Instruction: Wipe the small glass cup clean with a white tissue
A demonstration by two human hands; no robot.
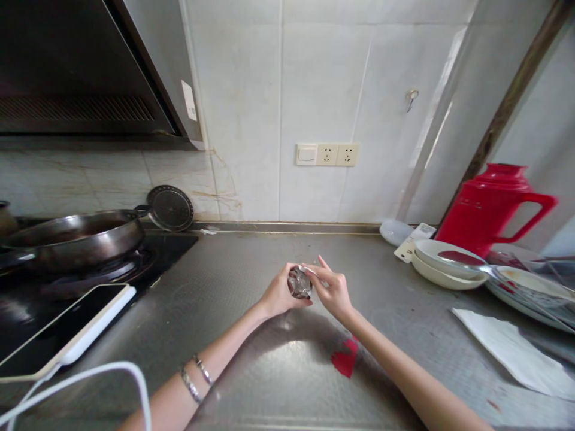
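My left hand (282,292) is wrapped around a small round object with crinkled silvery foil (300,282) on its upper face and dark brown showing through. Whether it is a jar or something else wrapped in foil, I cannot tell. From the other side, my right hand (331,288) pinches at the foil's upper right edge, its thumb and index finger together and another finger raised. Both hands are just above the steel counter (251,371). A torn red scrap (345,358) lies on the counter below my right wrist.
At left, a steel pan (76,239) sits on the black stove, with a phone (67,329) and white cable in front. A dark perforated disc (171,208) leans on the wall. At right are a red thermos (485,209), stacked bowls (444,269), a plate (534,293) and white paper (512,347).
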